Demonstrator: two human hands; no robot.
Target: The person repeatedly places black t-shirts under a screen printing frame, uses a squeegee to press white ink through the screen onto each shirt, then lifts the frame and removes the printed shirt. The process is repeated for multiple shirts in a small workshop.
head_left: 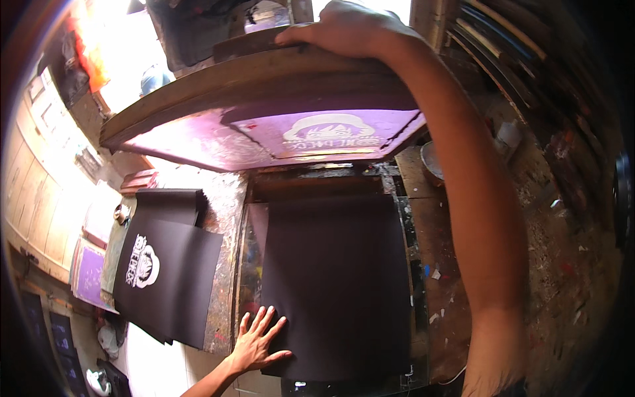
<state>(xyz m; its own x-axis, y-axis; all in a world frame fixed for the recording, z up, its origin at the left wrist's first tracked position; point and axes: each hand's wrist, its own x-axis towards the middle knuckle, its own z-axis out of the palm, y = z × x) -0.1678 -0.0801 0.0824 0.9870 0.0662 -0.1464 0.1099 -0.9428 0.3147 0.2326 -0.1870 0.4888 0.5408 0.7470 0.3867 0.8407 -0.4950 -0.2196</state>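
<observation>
I report from the head view. The sheet [337, 278], plain black, lies flat on the table [440, 337], below the frame [264, 76] and in front of it. I see no print on its upper face.

My left hand [253, 347] is at the sheet's left edge, near its lower corner. The fingers are spread apart, with the tips of some over the margin; I cannot tell how firmly they press.

My right hand [354, 30] lies over the frame's upper edge. One digit shows along the near side. The others are partly hidden, so I cannot tell whether they are clamped. The frame stands tilted up, clear of the sheet. Its purple mesh [198, 139] carries a pale figure of a hatted face with lettering.

To the left of the sheet, and apart from it, is a pile [178, 264] of black sheets, not squared up. The top one bears a white print [145, 268] of a similar face.

A bowl [431, 162] stands right of the frame, partly behind my right forearm. A purple panel [89, 274] lies beyond the pile. Paint flecks mark the table.
</observation>
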